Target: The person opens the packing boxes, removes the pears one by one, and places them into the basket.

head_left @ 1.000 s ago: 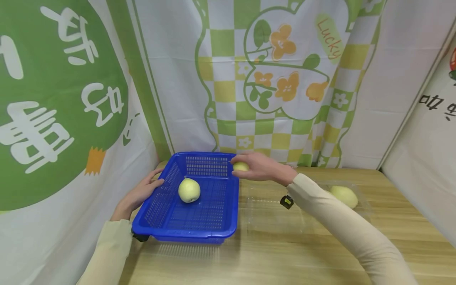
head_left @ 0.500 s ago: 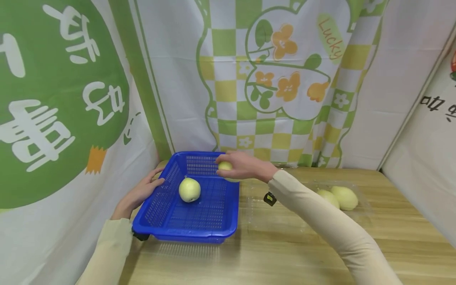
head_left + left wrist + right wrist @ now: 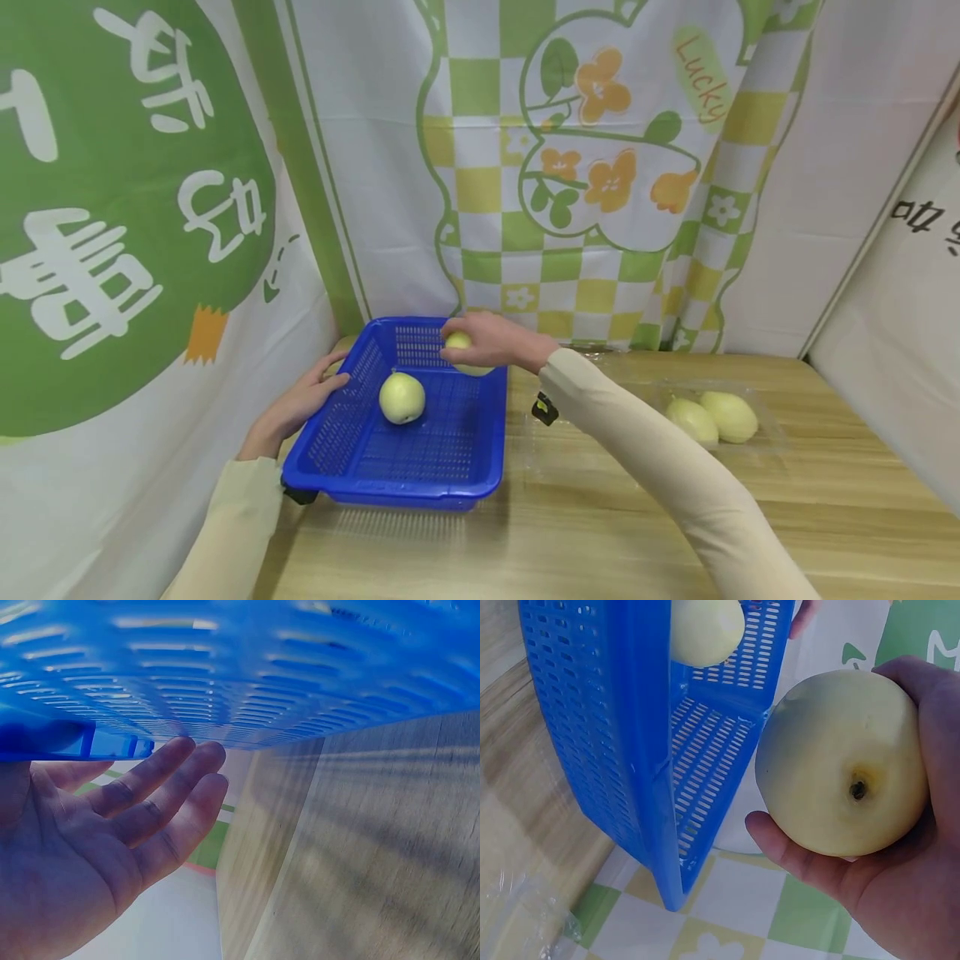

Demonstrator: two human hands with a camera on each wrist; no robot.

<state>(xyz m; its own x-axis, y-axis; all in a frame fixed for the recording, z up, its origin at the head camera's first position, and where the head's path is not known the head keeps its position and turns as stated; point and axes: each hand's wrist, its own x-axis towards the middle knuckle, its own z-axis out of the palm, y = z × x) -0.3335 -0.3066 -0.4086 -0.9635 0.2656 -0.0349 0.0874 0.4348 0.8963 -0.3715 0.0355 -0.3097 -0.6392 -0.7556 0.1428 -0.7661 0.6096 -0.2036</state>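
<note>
Held up at the far right corner of a blue basket (image 3: 393,489), with fingers and thumb of a right hand (image 3: 491,340) curled round opposite sides: a pale yellow pear (image 3: 832,742). Turned with its dark pitted end toward the right wrist camera, its long axis foreshortened there; hard to tell whether touching the rim. Reaching in from the lower right, across a clear plastic tray (image 3: 577,454): the right arm, in a cream sleeve (image 3: 660,462). Resting at the basket's left rim, fingers loosely extended along the outer wall: a left hand (image 3: 298,402). Lying inside, left of middle: a second pear (image 3: 402,398), tipped on its side, stem pointing away, long axis roughly front to back. Side by side at the tray's right, on a wooden table (image 3: 585,546): two more pears (image 3: 730,417).
</note>
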